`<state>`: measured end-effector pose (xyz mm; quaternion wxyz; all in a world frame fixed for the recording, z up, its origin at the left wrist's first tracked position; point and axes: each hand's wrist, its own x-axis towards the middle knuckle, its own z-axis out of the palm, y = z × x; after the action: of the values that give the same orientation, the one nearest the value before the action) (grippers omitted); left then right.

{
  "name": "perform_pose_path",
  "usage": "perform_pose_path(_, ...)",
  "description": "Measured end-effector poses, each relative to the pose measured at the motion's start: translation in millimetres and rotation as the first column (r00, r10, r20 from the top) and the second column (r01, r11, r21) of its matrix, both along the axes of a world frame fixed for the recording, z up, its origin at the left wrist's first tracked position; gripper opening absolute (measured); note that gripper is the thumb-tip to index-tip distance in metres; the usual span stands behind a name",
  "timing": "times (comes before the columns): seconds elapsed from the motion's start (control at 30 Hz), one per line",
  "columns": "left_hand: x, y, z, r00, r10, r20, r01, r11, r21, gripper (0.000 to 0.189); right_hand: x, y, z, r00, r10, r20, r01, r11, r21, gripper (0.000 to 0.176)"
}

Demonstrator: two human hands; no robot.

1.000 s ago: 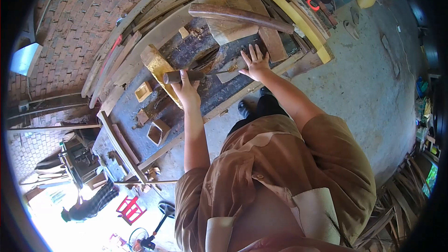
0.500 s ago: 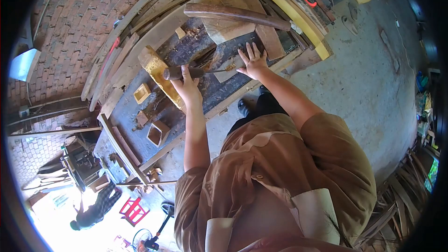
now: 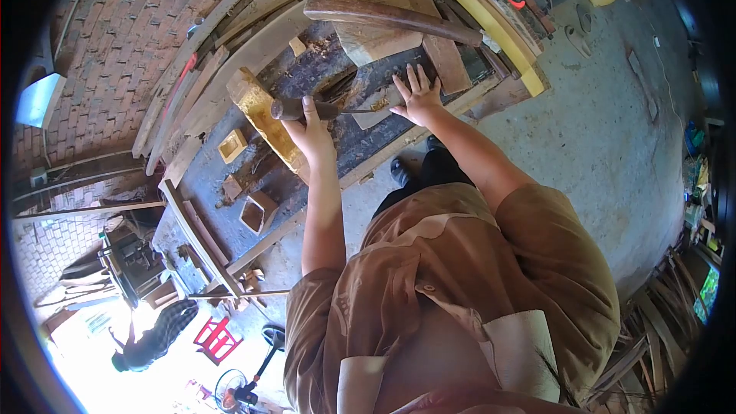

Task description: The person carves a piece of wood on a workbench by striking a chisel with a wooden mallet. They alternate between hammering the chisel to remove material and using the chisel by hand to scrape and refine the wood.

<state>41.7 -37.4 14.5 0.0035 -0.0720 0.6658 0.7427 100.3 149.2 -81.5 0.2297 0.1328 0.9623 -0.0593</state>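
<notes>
1. Sitting on the dark workbench at its left end are three small wooden boxes, open at the top. The pale box lies farthest from the person and the brown box lies near the bench's front edge. The smaller box is between them. Their insides are in shadow, so whether they hold anything cannot be told.
2. Just right of the boxes, a yellow wood block lies tilted across the bench, touching the left wrist.
3. The left hand is closed tight around the thick dark handle of a chisel. The thumb lies over the handle, and the thin metal shaft points to the right.
4. The chisel's tip meets a flat pale wood piece that lies on the bench between the two hands.
5. The right hand lies flat with its fingers spread wide. It grips nothing; its palm presses down at the right end of the wood piece.
6. Past the hands, a dark curved beam rests across stacked boards. A long yellow plank slants along the bench's right side.
</notes>
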Motion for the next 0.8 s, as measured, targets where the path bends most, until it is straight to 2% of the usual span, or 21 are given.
perform_pose_path(0.23, -3.3, 4.2, -4.0, 0.997, 0.046, -0.056, -0.048, 0.998, -0.028, 0.036, 0.0, 0.5, -1.3, 1.0, 0.004, 0.002, -0.004, 1.0, 0.001, 0.076)
perform_pose_path(0.33, -3.5, 4.9, -1.6, 0.998, 0.053, -0.024, -0.053, 0.998, -0.014, 0.037, 0.3, 0.5, -4.5, 1.0, 0.006, -0.011, -0.006, 1.0, 0.007, 0.076)
perform_pose_path(0.47, -3.5, 7.9, 2.0, 0.998, 0.065, -0.012, -0.066, 0.997, -0.028, 0.037, 0.1, 0.3, -4.9, 1.0, 0.0, -0.019, 0.0, 1.0, 0.004, 0.075)
perform_pose_path(0.57, -4.1, 10.0, 1.8, 0.996, 0.09, -0.014, -0.089, 0.995, 0.032, 0.031, -0.1, 0.4, -5.6, 1.0, 0.001, -0.021, 0.0, 1.0, 0.011, 0.075)
perform_pose_path(0.63, -6.4, 7.5, -7.6, 0.995, 0.035, -0.096, -0.037, 0.999, -0.016, 0.037, 0.5, -0.1, -3.7, 1.0, 0.003, -0.023, -0.003, 1.0, 0.012, 0.075)
perform_pose_path(0.8, -7.8, 6.5, -9.1, 0.997, -0.006, -0.077, -0.002, 0.995, -0.1, 0.036, 0.1, -0.1, -2.7, 1.0, -0.004, -0.017, 0.004, 1.0, 0.002, 0.075)
